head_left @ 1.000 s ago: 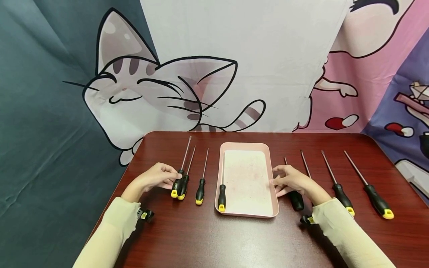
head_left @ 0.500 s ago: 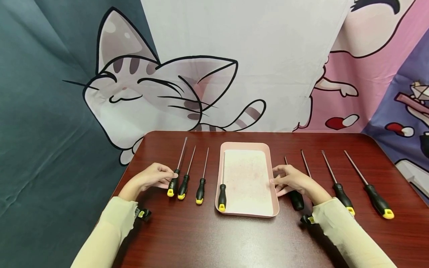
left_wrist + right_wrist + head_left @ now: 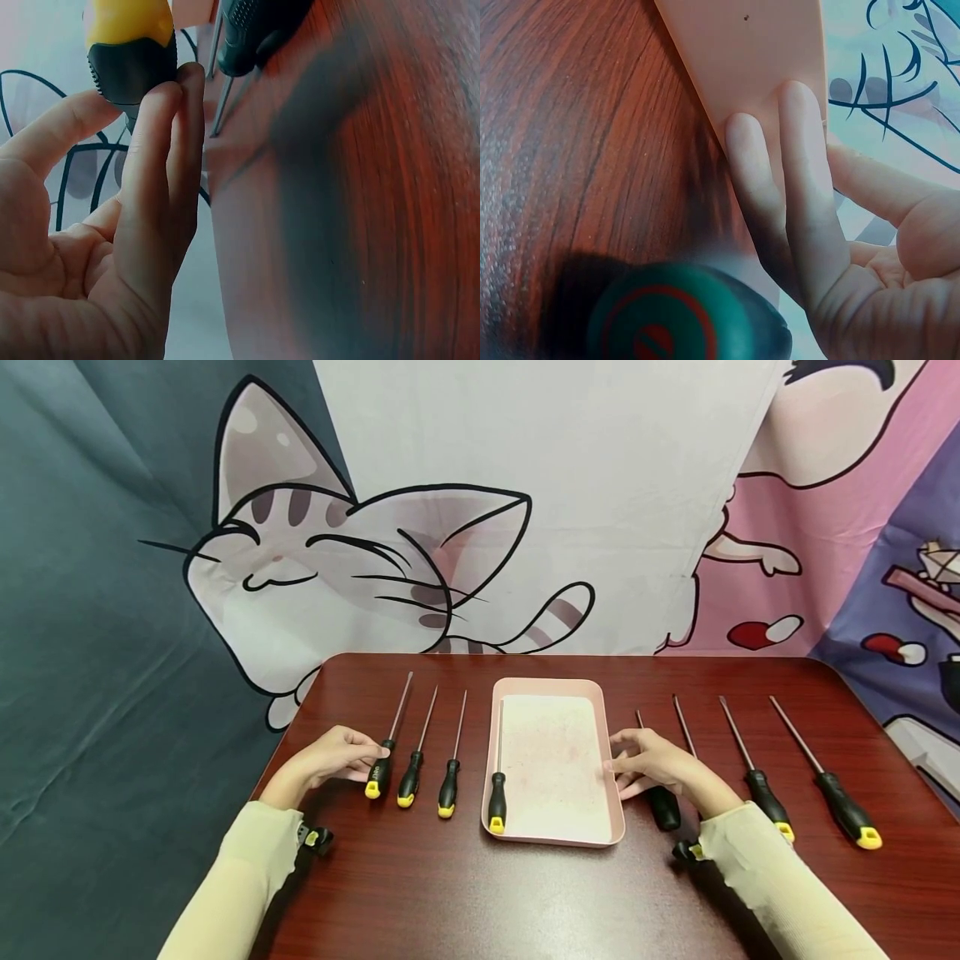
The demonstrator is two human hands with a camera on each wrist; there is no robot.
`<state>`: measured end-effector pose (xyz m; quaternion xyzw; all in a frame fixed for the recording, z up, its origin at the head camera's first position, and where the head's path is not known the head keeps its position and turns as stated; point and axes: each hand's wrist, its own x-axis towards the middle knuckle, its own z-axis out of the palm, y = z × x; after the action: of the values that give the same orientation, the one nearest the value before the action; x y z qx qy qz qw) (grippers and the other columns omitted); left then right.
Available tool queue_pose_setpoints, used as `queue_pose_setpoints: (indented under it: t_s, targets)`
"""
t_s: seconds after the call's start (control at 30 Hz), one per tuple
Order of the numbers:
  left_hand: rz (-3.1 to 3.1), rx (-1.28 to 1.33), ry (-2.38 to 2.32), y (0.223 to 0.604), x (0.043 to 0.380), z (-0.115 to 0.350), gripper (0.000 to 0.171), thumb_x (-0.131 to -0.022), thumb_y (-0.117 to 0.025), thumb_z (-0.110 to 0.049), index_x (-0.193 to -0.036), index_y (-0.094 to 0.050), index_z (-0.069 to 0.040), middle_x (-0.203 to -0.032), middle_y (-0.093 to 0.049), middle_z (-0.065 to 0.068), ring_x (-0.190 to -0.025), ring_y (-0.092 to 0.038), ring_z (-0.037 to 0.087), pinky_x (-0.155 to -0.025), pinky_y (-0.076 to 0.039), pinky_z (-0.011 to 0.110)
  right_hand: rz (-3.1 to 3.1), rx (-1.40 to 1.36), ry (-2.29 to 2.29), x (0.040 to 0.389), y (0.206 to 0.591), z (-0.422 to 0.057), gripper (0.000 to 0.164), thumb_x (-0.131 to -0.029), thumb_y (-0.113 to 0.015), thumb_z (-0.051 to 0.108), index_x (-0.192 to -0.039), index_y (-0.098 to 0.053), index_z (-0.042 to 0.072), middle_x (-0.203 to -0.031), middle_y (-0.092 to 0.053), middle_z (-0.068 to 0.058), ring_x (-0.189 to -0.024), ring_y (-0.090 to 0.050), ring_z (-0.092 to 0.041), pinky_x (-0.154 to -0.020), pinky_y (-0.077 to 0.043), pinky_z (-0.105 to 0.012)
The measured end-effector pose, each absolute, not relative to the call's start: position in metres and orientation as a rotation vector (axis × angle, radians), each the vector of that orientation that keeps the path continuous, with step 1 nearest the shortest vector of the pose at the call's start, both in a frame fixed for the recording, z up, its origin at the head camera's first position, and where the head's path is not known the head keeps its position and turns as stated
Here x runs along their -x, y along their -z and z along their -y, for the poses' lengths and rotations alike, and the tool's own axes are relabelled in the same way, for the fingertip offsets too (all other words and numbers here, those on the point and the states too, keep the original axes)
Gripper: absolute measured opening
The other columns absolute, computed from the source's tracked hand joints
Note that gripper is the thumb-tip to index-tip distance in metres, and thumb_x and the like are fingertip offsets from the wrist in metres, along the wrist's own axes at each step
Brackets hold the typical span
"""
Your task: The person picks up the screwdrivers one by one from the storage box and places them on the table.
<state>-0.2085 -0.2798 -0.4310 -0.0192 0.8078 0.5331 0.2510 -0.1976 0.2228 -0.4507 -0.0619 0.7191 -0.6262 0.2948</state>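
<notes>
My left hand (image 3: pixel 337 753) pinches a black-and-yellow screwdriver (image 3: pixel 379 772) by its handle, between thumb and fingertips, at the left of the table. The shaft points toward the far edge. In the left wrist view, the yellow handle end (image 3: pixel 131 22) faces the camera. At the tray's right side, my right hand (image 3: pixel 654 762) grips the pink tray (image 3: pixel 555 768); the thumb lies at the rim and two fingers press the outer wall (image 3: pixel 757 52). One small screwdriver (image 3: pixel 497 802) lies along the tray's left inside.
Two screwdrivers, one nearer (image 3: pixel 410 779) and one farther right (image 3: pixel 448 788), lie between my left hand and the tray. Several more, including a large one (image 3: pixel 843 806), lie right of the tray, partly hidden by my right arm. A printed cloth (image 3: pixel 600 510) hangs behind the table (image 3: pixel 465 893).
My left hand has moved left with the screwdriver, widening the space between it and the neighbouring screwdriver. My right hand and the tray have stayed in place.
</notes>
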Motion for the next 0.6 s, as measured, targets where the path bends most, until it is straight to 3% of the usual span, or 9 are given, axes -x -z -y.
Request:
queue_pose_setpoints:
  t_s: [0.6]
  targets:
    - [-2.237,0.073,-1.434,0.439,0.212,0.291,0.031,-0.091,-0.072,-0.015,-0.108,-0.069,0.01,-0.088,-0.065,0.006,-0.075,-0.066,0.015,-0.069,-0.061,0.03,-1.918,0.158,1.653,0.198,0.452,-0.225,0.064,-0.096,-0.059,-0.003,-0.142,-0.019,-0.021,-0.089,-0.064,-0.016,-0.068,-0.068,-0.022,-0.066,-0.062,-0.041]
